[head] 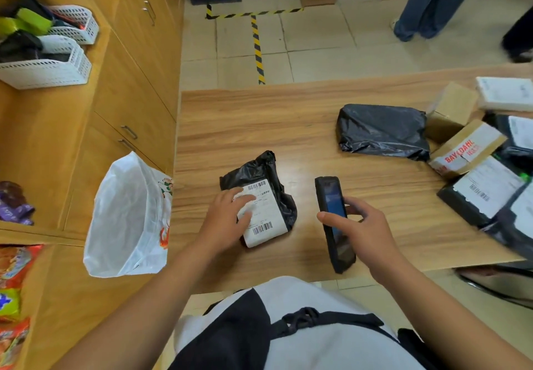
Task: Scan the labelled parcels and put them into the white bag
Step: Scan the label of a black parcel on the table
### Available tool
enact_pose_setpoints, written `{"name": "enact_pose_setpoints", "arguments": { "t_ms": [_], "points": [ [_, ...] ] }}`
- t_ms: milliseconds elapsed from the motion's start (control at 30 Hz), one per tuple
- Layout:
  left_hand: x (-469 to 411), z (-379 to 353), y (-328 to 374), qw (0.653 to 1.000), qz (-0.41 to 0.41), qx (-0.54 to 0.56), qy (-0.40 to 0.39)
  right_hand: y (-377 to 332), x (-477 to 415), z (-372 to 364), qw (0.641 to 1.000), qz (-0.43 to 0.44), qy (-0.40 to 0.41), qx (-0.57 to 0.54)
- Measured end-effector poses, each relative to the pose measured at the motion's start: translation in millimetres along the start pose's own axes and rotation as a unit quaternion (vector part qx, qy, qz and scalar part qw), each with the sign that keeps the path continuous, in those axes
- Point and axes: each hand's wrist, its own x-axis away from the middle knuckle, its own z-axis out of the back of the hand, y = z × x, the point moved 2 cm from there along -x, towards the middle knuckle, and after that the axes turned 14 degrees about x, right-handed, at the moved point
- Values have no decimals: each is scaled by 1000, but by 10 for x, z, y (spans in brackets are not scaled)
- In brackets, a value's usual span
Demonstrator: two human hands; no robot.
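Note:
A small black plastic parcel with a white barcode label lies on the wooden table in front of me. My left hand rests flat on its label, fingers spread. My right hand grips a black handheld scanner, which is held over the table just right of the parcel, screen up. The white bag stands open off the table's left edge. A larger black parcel lies farther back on the right.
Several labelled parcels and cardboard boxes are piled at the table's right end. Wooden cabinets with white baskets line the left. A person's legs stand on the tiled floor beyond the table.

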Motion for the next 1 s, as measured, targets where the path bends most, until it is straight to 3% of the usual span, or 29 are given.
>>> {"name": "enact_pose_setpoints", "arguments": {
  "t_ms": [100, 200, 367, 567, 1000],
  "points": [
    [-105, -52, -43, 976, -76, -126, -161, -47, 59, -30, 999, -12, 4, 52],
    [-193, -79, -188, 948, -88, -206, -228, -79, 118, -60, 993, -28, -17, 112],
    [-265, -76, -350, 946, -105, -216, -216, -195, 187, -105, 945, -43, -91, 312],
    [-297, -152, -427, 949, -105, -214, -208, -311, 211, -217, 811, 2, -137, 569],
    [-304, -210, -501, 952, -105, -190, -214, -597, 312, -529, 734, -18, -113, 669]
  ]
}}
